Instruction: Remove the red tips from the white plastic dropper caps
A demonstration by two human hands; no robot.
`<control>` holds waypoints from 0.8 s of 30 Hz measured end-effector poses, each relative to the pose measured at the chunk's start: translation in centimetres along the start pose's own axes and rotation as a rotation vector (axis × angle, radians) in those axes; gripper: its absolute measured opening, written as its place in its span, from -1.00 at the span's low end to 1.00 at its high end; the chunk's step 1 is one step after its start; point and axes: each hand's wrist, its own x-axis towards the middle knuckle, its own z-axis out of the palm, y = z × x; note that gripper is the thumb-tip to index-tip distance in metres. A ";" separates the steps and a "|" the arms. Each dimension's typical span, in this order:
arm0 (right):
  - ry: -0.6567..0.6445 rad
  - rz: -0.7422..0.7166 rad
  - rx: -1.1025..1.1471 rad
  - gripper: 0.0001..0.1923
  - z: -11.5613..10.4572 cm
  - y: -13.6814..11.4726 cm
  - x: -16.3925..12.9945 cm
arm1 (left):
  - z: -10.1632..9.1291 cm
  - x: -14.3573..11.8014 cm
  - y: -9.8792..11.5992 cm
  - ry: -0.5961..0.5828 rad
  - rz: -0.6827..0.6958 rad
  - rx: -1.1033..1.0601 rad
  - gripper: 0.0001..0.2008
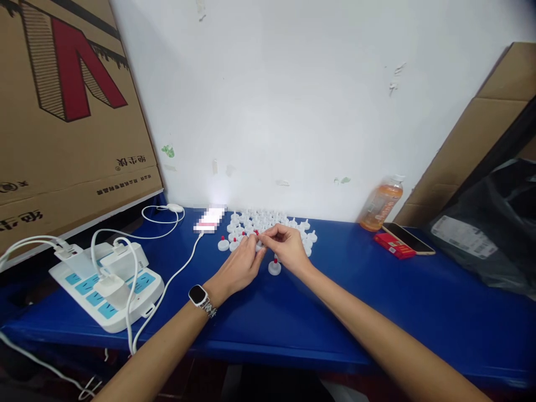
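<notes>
My left hand (243, 264), with a watch on its wrist, is closed round a white nozzle cap (259, 245) that shows only in part between my fingers. Against it, my right hand (288, 247) pinches at the same cap, close to a small red tip. A white nozzle cap with a red tip (274, 268) stands upright on the blue table just below my hands. More red-tipped caps (223, 243) sit to the left. Behind my hands is a cluster of white nozzle caps (268, 216), several without red tips.
A power strip (157, 287) with chargers and white cables takes up the left of the blue table (335, 318). A lit phone (210, 219) lies at the back. To the right are an orange drink bottle (382, 204), a red box (393, 245) and another phone (412, 239).
</notes>
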 end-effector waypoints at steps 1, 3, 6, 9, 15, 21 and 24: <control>-0.016 0.009 -0.009 -0.78 -0.2 0.0 0.2 | 0.0 0.1 -0.1 0.007 -0.007 -0.010 -0.69; -0.040 0.002 -0.089 -0.80 -0.9 -0.2 0.5 | -0.1 0.1 -0.3 -0.001 -0.029 -0.048 -0.62; -0.028 -0.060 -0.327 -0.87 -2.2 -0.4 1.1 | -0.5 0.1 -0.9 -0.077 -0.067 -0.089 -0.45; -0.099 -0.094 -0.533 -0.94 -3.2 -0.1 1.4 | -1.1 0.2 -1.4 -0.130 -0.082 -0.048 -0.57; -0.309 -0.192 -0.805 -0.90 -3.6 0.6 1.5 | -1.8 0.5 -1.4 -0.102 -0.115 0.044 -0.75; -0.311 -0.158 -0.988 -0.89 -5.0 0.1 1.7 | -2.7 0.6 -1.6 0.095 -0.171 0.133 -0.83; -0.281 -0.152 -1.034 -0.91 -4.9 -0.2 2.3 | -2.8 0.6 -1.6 0.192 -0.158 0.170 -0.87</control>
